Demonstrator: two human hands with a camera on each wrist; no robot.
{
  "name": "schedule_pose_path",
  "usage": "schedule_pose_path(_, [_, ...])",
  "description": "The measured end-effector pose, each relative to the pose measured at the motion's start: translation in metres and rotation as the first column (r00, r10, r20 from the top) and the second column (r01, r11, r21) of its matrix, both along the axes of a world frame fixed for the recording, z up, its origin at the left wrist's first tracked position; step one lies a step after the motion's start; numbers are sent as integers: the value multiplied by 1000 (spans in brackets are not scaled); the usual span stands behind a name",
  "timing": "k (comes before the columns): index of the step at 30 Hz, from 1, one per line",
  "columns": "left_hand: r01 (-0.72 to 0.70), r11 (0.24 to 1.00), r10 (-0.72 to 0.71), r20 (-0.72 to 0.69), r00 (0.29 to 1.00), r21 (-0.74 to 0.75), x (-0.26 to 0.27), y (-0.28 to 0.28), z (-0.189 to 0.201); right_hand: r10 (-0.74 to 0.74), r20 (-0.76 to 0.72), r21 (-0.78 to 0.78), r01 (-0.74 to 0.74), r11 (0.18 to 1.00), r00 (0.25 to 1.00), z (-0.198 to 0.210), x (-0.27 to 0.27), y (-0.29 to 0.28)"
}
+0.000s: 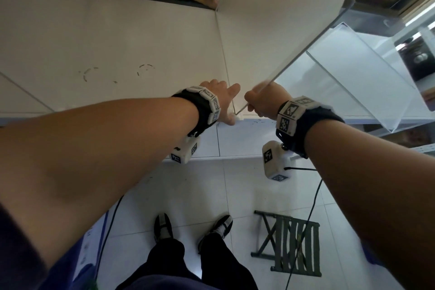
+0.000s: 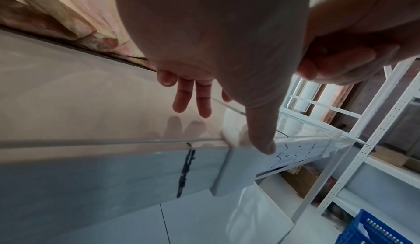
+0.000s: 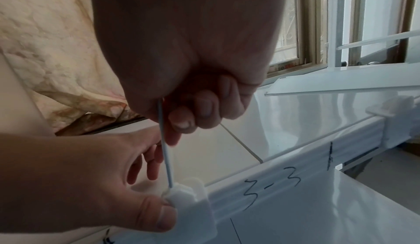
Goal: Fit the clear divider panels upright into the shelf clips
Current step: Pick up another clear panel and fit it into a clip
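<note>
Seating of a clear panel. The right hand [image 1: 267,100] was curled around the front edge of the panel [image 1: 282,30], pinching it between thumb and bent fingers; the sheet stood on edge, running away from that hand across the white shelf [image 1: 117,42]. Its lower front corner met the white clip [image 3: 188,192] on the shelf's front lip, directly below the right hand. The left hand [image 1: 222,103] lay spread and relaxed just beside the panel, holding nothing: its fingers [image 2: 193,97] stretched out over the shelf top and its thumb [image 3: 156,213] pressed against the near face of the clip. Whether the edge had fully entered the slot could not be told. The step in hand appeared to be the guiding of the corner into the clip. The next move would likely call for a steady downward push along the edge, the left thumb bracing the clip. A second panel [image 1: 367,73] leaned beyond the right hand.
</note>
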State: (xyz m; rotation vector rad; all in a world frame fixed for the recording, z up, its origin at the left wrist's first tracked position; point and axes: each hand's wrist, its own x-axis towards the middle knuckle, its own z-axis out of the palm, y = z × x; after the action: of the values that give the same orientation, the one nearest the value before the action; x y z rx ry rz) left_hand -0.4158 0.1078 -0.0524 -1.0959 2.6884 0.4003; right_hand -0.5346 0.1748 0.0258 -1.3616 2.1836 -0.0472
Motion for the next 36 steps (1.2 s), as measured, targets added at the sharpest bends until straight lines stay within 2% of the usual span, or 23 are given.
schedule_pose_path(4, [21,1000,-21,8,1000,-14,2,-3,-1,-9,34,-3,9,1000,999,-6,3,-3])
schedule_pose_path(17, [7,998,-6,19,1000,-57,1,-1,-5,25,-56,5,-24,1000,998,-11,12,-1])
schedule_pose_path(19, [-1,998,2,26,1000,-65,2,0,-6,-14,-22,-7,14,1000,1000,-18,15,0])
schedule_pose_path(26, [1,996,1,21,1000,-85,3,5,-8,58,-40,-59,-60,996,998,-23,16,3])
schedule_pose_path(27, [0,996,2,22,1000,-91,3,6,-9,102,-56,-67,-106,992,993,-24,15,4])
schedule_pose_path(29, [-6,996,8,22,1000,-84,4,6,-11,139,-78,-36,-142,989,987,-27,14,4])
schedule_pose_path(32, [0,998,2,30,1000,-61,5,6,-12,114,-108,61,-108,992,988,-30,10,-3])
schedule_pose_path(36, [44,998,-42,38,998,-52,5,1,-10,75,-92,100,-65,993,993,-37,12,-3])
